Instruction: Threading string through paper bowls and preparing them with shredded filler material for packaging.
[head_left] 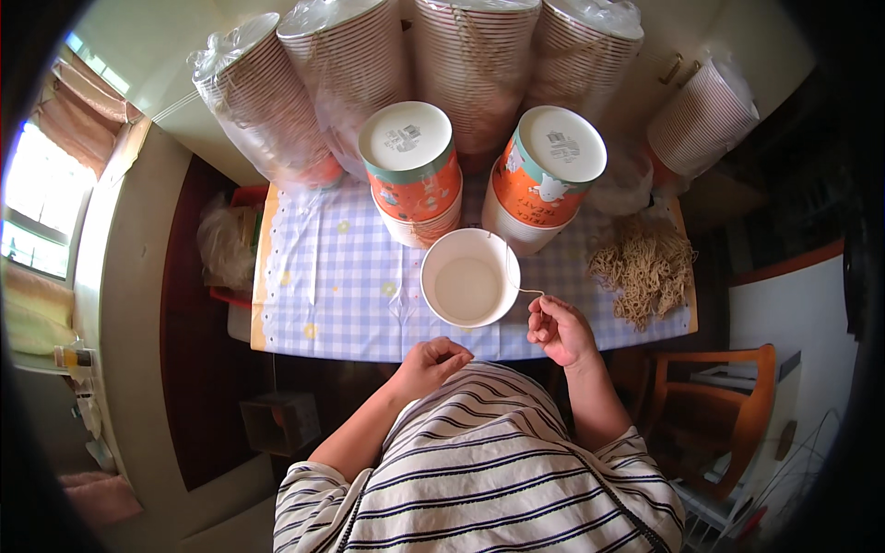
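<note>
A white paper bucket (445, 311) stands upright on the table's near side, its mouth facing me. From its rim a thin tan cord (527, 291) runs to my right hand (562, 330), which pinches the end between thumb and fingers just right of the bucket. My left hand (430, 369) is closed at the table's front edge, below the bucket. Its fingers are curled together, and whatever they hold is hidden. Behind the bucket are two upside-down stacks of orange and green printed buckets, a left stack (415, 189) and a right stack (544, 189).
A tangled heap of tan cords (645, 269) lies at the table's right. Tall plastic-wrapped stacks of buckets (470, 74) line the back. A blue checked tablecloth (346, 276) covers the table. At lower right is a wooden chair (714, 405); a red crate (249, 196) stands left.
</note>
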Available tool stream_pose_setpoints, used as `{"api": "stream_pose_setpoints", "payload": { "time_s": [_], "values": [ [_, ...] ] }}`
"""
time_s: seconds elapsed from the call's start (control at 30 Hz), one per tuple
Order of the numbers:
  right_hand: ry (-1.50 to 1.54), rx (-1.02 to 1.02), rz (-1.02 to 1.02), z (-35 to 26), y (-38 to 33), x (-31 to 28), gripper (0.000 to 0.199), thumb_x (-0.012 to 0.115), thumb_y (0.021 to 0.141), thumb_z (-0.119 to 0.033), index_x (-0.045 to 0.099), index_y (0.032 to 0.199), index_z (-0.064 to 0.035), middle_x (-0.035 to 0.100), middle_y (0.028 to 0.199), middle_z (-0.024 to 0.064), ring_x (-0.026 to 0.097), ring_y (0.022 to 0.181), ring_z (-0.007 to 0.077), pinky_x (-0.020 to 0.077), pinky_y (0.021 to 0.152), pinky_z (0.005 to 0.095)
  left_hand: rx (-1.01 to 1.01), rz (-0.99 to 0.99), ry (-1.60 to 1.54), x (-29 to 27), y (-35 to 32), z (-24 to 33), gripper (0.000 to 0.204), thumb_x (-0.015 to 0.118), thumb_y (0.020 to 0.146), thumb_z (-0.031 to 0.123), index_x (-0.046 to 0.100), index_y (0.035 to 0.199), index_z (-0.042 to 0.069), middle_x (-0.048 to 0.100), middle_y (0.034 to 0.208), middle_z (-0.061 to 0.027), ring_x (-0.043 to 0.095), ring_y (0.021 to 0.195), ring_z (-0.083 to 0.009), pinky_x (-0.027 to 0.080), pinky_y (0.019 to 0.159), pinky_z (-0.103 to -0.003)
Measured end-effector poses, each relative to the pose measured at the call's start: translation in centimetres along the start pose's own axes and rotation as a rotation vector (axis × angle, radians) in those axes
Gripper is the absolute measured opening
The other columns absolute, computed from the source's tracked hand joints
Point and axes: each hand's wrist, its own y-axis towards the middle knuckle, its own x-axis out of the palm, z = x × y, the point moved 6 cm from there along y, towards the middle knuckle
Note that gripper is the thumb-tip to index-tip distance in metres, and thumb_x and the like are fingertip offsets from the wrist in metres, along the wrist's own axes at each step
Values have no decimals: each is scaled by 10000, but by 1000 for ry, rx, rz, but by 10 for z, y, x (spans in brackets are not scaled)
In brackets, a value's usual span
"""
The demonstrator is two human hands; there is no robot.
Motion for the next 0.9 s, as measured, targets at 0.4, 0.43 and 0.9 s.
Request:
{"api": "stream_pose_setpoints", "payload": {
  "time_s": [0.4,0.43,0.9],
  "values": [
    [203,165,-123,25,-7,32,199,489,941,-202,610,924,-45,638,708,74,509,509,105,416,567,263,335,-124,380,42,26,30,194,657,846,144,661,1007,37,586,729,-60,545,640,-133,443,595,-272],
    [213,143,-87,21,-6,29,200,487,942,-204,609,926,-47,639,714,72,512,512,102,417,570,261,303,-115,363,37,24,24,163,647,856,147,669,967,31,609,752,-75,573,674,-150,457,624,-281],
    [-683,-144,202,-9,-5,-5,231,531,925,-240,620,928,-27,630,689,47,525,494,118,459,560,279,-58,-111,39,6,-2,8,220,577,923,206,686,913,15,657,801,-10,565,753,-61,464,685,-225]
  ]
}}
